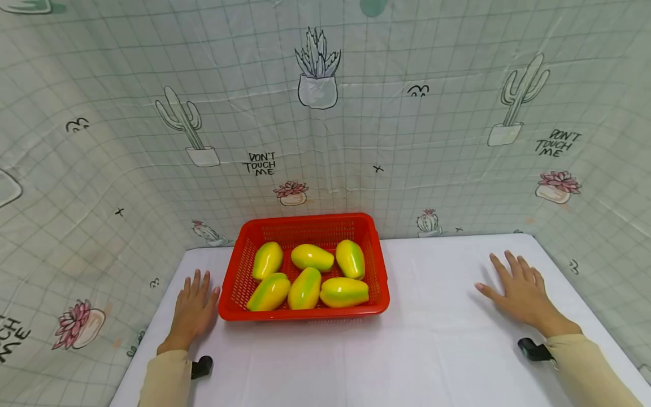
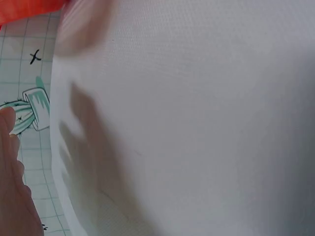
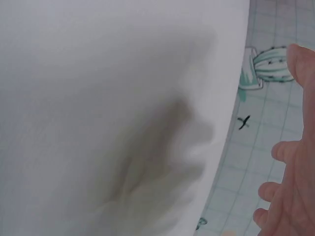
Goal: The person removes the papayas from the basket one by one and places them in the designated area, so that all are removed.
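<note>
A red plastic basket (image 1: pixel 304 315) with a meshed wall stands at the back of the white table. In it lie several glossy yellow-green fruits that look like papayas (image 1: pixel 305 288), in two rough rows. My left hand (image 1: pixel 192 310) is just left of the basket, palm down with fingers straight and thumb near the basket's side; it holds nothing. Far to the right, my right hand (image 1: pixel 524 294) is spread with fingers apart, and it too holds nothing. In the wrist views, each hand's shadow falls on the white tabletop, and part of the right hand (image 3: pixel 295 162) shows at the edge.
A white cloth covers the table (image 1: pixel 437 339). Behind and on both sides hangs a gridded curtain (image 1: pixel 356 135) printed with cacti and lettering; its lower edge meets the table's back edge close behind the basket. A small black device (image 1: pixel 533 349) sits at the right wrist, another (image 1: pixel 202 367) at the left.
</note>
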`<state>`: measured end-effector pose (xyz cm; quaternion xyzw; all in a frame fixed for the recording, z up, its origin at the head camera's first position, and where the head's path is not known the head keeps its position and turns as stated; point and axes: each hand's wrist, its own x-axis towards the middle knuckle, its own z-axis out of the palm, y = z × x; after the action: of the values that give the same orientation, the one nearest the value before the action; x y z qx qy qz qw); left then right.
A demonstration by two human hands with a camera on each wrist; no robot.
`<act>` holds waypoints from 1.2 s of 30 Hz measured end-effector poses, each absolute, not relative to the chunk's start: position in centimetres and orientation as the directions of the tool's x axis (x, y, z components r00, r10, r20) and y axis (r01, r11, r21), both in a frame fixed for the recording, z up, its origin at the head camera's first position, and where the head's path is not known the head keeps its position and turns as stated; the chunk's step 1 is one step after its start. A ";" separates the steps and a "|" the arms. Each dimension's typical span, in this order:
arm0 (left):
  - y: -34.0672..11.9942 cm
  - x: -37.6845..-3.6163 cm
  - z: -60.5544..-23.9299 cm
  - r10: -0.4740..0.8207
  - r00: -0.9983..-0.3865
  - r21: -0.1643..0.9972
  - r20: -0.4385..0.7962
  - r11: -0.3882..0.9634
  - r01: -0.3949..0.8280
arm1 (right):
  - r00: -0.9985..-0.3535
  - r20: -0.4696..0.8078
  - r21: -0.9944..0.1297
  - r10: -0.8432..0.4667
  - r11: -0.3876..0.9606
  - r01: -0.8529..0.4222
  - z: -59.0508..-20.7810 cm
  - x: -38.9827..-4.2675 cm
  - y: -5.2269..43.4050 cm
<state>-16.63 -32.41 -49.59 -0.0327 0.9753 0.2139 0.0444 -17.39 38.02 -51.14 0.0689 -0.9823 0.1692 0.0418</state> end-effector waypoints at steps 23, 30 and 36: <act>-32.2 -16.9 -48.7 -0.030 -0.999 0.521 -0.043 0.852 -0.048 | -0.925 0.221 -0.246 -0.309 0.900 -0.360 -48.0 -18.2 31.9; -32.1 -16.8 -48.0 -0.033 -0.994 0.614 -0.102 0.784 -0.089 | -0.907 0.233 -0.213 -0.350 0.892 -0.398 -47.1 -18.1 30.4; -31.3 -16.8 -47.0 -0.023 -0.985 0.701 -0.173 0.700 -0.139 | -0.902 0.216 -0.201 -0.375 0.887 -0.417 -46.0 -17.8 29.0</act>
<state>-16.83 -31.33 -46.97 -0.0441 0.9187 0.3850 0.0758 -17.84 28.99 -46.05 0.2045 -0.9674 0.1221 0.0858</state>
